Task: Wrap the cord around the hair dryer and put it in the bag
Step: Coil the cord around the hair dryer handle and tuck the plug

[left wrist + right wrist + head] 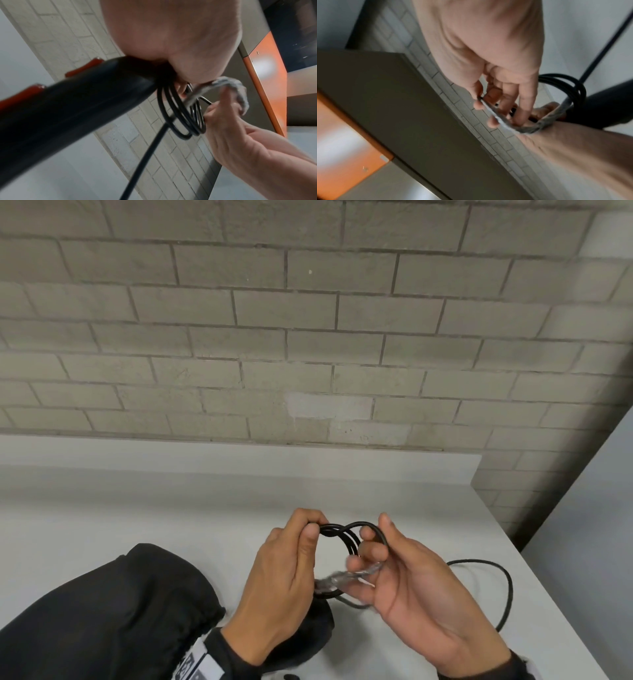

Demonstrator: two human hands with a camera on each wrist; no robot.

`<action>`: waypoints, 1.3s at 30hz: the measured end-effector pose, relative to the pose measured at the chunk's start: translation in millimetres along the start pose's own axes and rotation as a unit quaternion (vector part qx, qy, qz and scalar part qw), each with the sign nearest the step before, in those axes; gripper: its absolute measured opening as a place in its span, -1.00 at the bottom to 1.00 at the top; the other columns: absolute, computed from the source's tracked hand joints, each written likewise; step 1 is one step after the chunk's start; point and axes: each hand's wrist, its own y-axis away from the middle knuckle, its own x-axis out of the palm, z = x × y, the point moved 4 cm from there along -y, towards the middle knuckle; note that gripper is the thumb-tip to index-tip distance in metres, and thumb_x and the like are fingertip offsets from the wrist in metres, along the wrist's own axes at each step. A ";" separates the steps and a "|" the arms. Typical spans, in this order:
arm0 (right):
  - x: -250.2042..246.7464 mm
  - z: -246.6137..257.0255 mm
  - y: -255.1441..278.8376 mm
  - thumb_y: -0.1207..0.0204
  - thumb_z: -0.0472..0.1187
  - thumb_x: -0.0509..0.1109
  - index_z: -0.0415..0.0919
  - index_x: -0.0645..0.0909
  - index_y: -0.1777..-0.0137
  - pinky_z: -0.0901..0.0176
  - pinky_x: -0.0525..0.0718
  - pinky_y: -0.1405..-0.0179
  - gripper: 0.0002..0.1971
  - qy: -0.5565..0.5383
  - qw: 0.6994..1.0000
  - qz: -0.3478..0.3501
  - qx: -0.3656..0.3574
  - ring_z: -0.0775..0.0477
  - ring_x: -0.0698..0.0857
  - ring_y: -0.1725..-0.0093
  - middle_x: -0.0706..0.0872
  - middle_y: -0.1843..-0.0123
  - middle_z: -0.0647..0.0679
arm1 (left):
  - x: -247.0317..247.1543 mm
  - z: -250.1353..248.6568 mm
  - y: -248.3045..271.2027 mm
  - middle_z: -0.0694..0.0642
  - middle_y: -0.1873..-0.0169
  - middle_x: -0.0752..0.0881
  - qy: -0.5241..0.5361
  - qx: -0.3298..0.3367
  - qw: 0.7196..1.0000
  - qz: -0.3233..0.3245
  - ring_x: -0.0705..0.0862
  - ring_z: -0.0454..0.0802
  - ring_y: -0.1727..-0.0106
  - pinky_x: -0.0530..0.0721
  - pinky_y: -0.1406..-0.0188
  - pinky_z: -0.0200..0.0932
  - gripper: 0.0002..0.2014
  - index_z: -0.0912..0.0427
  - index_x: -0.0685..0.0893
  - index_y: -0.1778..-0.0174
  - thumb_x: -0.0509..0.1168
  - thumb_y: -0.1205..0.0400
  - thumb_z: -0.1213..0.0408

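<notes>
The black cord [349, 537] is gathered in several loops in the air above the table. My left hand [308, 529] pinches the coil at its top left. In the left wrist view the hair dryer [68, 105], a black barrel with red buttons, runs into that palm beside the loops [181, 116]. My right hand [368, 546] has fingers hooked through the coil and pinches a grey tie strap [342, 577] that passes round the loops [553, 119]. The black bag [113, 611] lies at the lower left. The head view hides most of the dryer under my left hand.
The loose end of the cord [507, 583] curves over the white table [205, 508] to the right, near its right edge [534, 577]. A grey brick wall [308, 337] stands behind the table.
</notes>
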 end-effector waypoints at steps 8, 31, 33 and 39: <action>-9.0 -31.2 -5.1 -0.09 0.16 0.75 -0.32 0.77 -0.10 0.10 0.72 0.18 -0.31 0.087 0.978 0.152 -0.114 -0.15 0.76 0.12 0.77 0.06 -0.22 | -3.4 3.2 -4.0 -0.10 0.55 0.48 0.023 -0.008 1.000 -0.009 0.41 -0.18 0.53 0.40 0.53 -0.22 -0.65 -0.21 0.41 0.15 -0.14 -0.71 -0.28; -112.8 -24.1 40.4 0.16 0.20 0.81 -0.44 0.73 0.21 0.37 0.33 0.68 -0.25 0.185 0.974 -0.066 -0.109 0.10 0.25 0.68 0.30 0.59 -0.18 | -29.6 35.8 -12.9 -0.10 0.60 0.45 0.066 -0.057 0.994 -0.060 0.40 -0.19 0.54 0.44 0.56 -0.14 -0.61 -0.16 0.44 0.19 -0.09 -0.68 -0.31; -122.0 -14.1 45.0 0.19 0.32 0.76 -0.32 0.80 0.22 0.39 0.30 0.62 -0.26 0.346 0.931 -0.086 -0.075 0.02 0.30 0.61 0.37 0.55 -0.21 | -28.3 33.9 -11.3 -0.10 0.59 0.44 0.061 -0.049 0.996 -0.050 0.39 -0.17 0.54 0.45 0.57 -0.05 -0.61 -0.18 0.45 0.18 -0.10 -0.68 -0.33; -145.3 3.9 38.0 -0.39 -0.43 0.57 -0.03 0.73 0.09 0.38 0.60 0.47 -0.74 0.488 0.818 -0.258 -0.161 -0.24 0.64 0.38 0.65 0.22 -0.22 | -14.7 18.4 -8.5 -0.06 0.59 0.41 0.061 -0.036 0.997 -0.018 0.34 -0.15 0.55 0.40 0.57 0.03 -0.66 -0.19 0.44 0.15 -0.10 -0.71 -0.27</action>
